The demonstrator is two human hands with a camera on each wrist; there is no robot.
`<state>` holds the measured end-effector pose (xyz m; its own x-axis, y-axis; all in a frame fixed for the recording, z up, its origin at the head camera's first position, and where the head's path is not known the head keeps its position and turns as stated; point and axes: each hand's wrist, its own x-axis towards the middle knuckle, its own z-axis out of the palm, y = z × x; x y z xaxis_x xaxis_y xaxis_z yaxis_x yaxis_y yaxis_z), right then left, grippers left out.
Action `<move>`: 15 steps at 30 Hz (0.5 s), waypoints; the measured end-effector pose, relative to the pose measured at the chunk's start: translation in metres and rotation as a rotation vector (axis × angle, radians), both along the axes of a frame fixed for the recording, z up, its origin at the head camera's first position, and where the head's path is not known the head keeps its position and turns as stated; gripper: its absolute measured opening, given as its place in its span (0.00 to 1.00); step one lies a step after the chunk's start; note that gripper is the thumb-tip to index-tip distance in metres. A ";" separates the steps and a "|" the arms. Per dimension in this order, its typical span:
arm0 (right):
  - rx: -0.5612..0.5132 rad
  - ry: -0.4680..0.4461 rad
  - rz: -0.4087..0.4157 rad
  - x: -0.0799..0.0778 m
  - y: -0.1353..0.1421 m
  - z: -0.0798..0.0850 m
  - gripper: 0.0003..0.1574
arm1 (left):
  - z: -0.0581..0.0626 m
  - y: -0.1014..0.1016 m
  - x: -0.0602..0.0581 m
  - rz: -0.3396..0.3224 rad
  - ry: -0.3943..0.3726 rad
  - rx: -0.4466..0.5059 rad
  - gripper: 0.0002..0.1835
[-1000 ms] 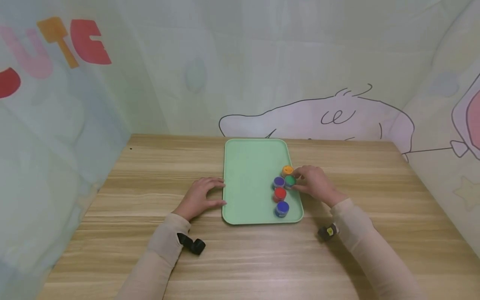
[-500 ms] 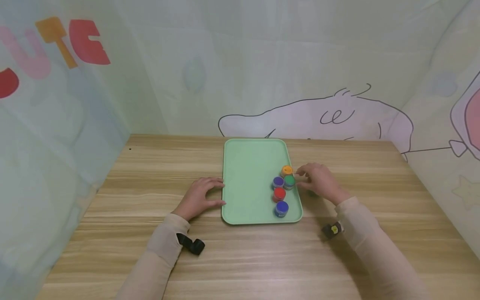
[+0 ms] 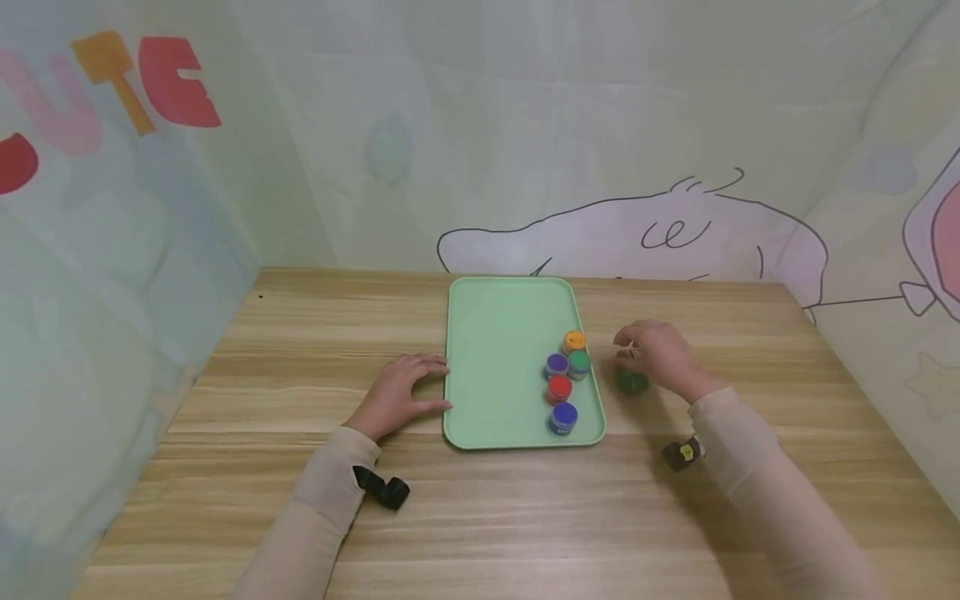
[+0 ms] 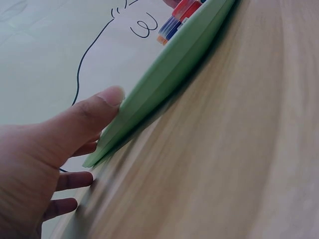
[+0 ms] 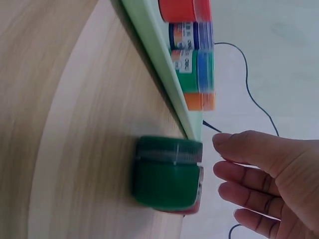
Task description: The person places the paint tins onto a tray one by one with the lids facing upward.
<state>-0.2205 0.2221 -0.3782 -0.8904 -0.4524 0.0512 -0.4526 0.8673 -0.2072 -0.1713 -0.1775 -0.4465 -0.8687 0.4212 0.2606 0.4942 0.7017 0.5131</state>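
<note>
My left hand [image 3: 401, 393] rests at the left edge of a pale green tray [image 3: 487, 333], thumb and fingertips touching its rim. On the tray's right side stand several small paint jars: an orange jar [image 3: 574, 341], a green jar [image 3: 578, 364], a purple jar [image 3: 557, 366], a red jar [image 3: 558, 389] and a blue jar [image 3: 563, 418]. My right hand [image 3: 663, 357] hovers right of the tray, fingers slightly bent and holding nothing. Below its fingers a dark green jar [image 5: 167, 174] sits on the table. A reddish object [image 5: 197, 196] shows partly behind that jar in the right wrist view.
The tray lies on a wood-grain table [image 3: 495, 525]. A printed cloth backdrop [image 3: 525, 125] stands along the table's far edge. A black wrist camera [image 3: 384, 487] is on the left forearm, another wrist camera [image 3: 681, 454] on the right.
My right hand has let go of the green jar on the tray and moved right. The dark green jar on the table has come into view beneath it. My left hand has not moved.
</note>
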 end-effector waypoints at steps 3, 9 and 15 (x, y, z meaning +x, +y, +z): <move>0.022 0.000 -0.002 0.000 0.004 0.003 0.16 | 0.000 0.000 0.000 0.002 -0.004 0.000 0.28; 0.055 0.003 0.006 -0.001 0.011 0.004 0.18 | 0.000 0.000 -0.001 0.006 -0.022 -0.007 0.28; 0.080 0.020 0.016 -0.002 0.014 0.003 0.16 | -0.001 0.000 -0.001 0.003 -0.020 -0.005 0.28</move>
